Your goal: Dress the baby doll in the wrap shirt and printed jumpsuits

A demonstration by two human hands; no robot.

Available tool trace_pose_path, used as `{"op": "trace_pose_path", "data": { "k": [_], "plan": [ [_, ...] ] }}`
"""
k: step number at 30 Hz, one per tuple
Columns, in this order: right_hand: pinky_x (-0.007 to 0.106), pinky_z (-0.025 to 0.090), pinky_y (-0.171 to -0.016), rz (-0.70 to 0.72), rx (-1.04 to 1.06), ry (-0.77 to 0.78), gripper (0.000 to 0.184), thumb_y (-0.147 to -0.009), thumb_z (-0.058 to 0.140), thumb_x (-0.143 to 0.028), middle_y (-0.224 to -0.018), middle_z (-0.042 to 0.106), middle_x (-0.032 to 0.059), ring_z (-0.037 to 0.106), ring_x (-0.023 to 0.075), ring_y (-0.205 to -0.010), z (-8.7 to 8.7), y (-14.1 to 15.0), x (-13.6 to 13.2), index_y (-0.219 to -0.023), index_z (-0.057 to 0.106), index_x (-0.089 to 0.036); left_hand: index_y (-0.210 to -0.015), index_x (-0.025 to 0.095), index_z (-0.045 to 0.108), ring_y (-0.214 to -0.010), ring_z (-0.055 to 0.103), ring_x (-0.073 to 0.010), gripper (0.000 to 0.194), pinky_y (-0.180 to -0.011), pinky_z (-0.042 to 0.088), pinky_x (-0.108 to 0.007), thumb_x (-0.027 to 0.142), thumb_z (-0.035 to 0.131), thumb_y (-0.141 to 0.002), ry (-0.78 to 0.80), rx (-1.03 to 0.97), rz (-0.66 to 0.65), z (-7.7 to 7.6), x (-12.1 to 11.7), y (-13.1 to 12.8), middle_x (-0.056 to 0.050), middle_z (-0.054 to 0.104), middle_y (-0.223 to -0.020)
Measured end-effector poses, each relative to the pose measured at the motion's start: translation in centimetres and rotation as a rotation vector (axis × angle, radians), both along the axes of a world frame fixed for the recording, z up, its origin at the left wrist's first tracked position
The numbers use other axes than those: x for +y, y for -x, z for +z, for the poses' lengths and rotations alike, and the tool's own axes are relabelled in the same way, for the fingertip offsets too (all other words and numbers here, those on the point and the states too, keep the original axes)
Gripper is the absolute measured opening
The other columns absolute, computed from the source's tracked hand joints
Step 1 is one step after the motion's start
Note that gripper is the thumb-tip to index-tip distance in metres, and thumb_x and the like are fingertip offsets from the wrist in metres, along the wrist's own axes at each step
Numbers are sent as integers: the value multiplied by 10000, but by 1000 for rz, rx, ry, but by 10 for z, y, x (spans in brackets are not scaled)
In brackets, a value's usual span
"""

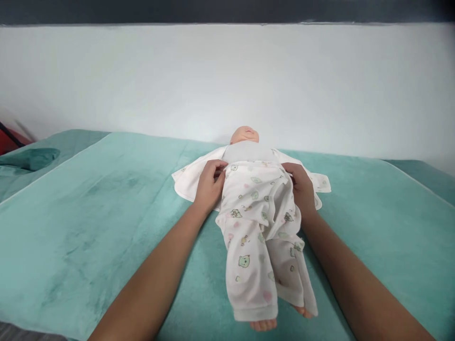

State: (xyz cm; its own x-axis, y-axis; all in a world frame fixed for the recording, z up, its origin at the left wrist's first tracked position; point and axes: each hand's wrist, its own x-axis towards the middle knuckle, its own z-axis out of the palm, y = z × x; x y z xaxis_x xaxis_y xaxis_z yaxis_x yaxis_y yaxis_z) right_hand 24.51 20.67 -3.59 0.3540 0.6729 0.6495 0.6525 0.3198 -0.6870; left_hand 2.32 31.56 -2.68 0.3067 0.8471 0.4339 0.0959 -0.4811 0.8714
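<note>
A baby doll (244,134) lies on its back, head away from me and feet towards me. It wears white baby pants (249,227) printed with small green and pink animals, pulled up to the belly. Toes stick out below both pant legs. An open white baby shirt (192,177) is spread under the doll's torso. My left hand (210,187) is closed at the left side of the waistband, thumb and fingers on the fabric. On the opposite side my right hand (301,187) grips the waistband too, its fingertips partly hidden by the cloth.
A teal plush cover (106,227) lies under the doll, with wrinkles on the left. Behind the doll's head rises a white wall (227,76) with a dark band on top. Something red (9,139) shows at the far left edge.
</note>
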Motion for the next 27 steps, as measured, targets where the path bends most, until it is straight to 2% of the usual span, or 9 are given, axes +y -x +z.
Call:
{"op": "trace_pose_path", "data": {
  "k": [3,7,9,15,18,20,23,25,27],
  "plan": [
    [398,470,-868,-44,-41,7,196,-858,569,-333,-1110,673,65,606,260,-1031,1,-3,0,-1020,650,-258,-1053,220,606,-1015,602,-176,161,-928,467,-310,252,521,-920,-34,43,-14,1,0,1,-52,645,-1104],
    [322,404,-600,-227,119,242,203,-861,555,-418,-699,598,-3,531,192,-632,5,-18,10,-959,633,-258,-949,224,575,-912,590,-161,100,-852,450,-285,245,477,-946,7,78,-29,-2,-2,-1,-13,656,-949],
    [303,362,-565,-243,123,332,221,-860,558,-452,-654,571,-12,486,176,-590,11,-24,21,-939,629,-257,-903,221,554,-830,564,-151,95,-774,440,-271,262,482,-949,94,36,-9,-4,-1,-4,3,624,-857],
    [310,383,-640,-120,-2,543,240,-854,568,-452,-790,653,23,547,199,-732,27,-24,47,-775,603,-228,-853,197,524,-702,495,-128,115,-660,411,-251,260,485,-940,470,-186,30,-5,4,-11,18,549,-760],
    [324,428,-710,-59,52,440,237,-859,587,-471,-919,693,28,597,215,-834,28,-18,43,-889,647,-243,-836,187,558,-791,526,-133,86,-749,424,-257,225,527,-907,421,-181,-20,-1,3,-10,1,585,-833],
    [344,455,-785,27,60,374,265,-859,610,-489,-1094,698,39,621,228,-940,31,-14,41,-981,665,-259,-858,187,584,-856,541,-146,124,-813,425,-267,300,559,-905,368,-150,-65,2,2,-9,-15,605,-899],
    [385,460,-897,206,-19,333,252,-839,658,-490,-1307,640,42,603,262,-1110,43,-7,46,-920,680,-253,-890,200,571,-843,528,-158,276,-806,422,-279,462,645,-845,326,-53,-69,5,0,-6,-17,586,-900],
    [409,457,-922,265,-80,344,245,-840,658,-488,-1307,648,40,593,280,-1140,53,-2,53,-882,688,-249,-875,210,542,-791,507,-155,334,-755,414,-277,494,698,-793,313,8,-53,7,-1,-5,-2,555,-852],
    [408,466,-872,228,-150,379,230,-851,637,-479,-1164,709,33,621,273,-1040,64,2,64,-899,701,-262,-823,214,518,-741,481,-151,343,-700,394,-278,502,700,-786,298,59,-53,9,-1,-5,12,527,-793]
  ]
}}
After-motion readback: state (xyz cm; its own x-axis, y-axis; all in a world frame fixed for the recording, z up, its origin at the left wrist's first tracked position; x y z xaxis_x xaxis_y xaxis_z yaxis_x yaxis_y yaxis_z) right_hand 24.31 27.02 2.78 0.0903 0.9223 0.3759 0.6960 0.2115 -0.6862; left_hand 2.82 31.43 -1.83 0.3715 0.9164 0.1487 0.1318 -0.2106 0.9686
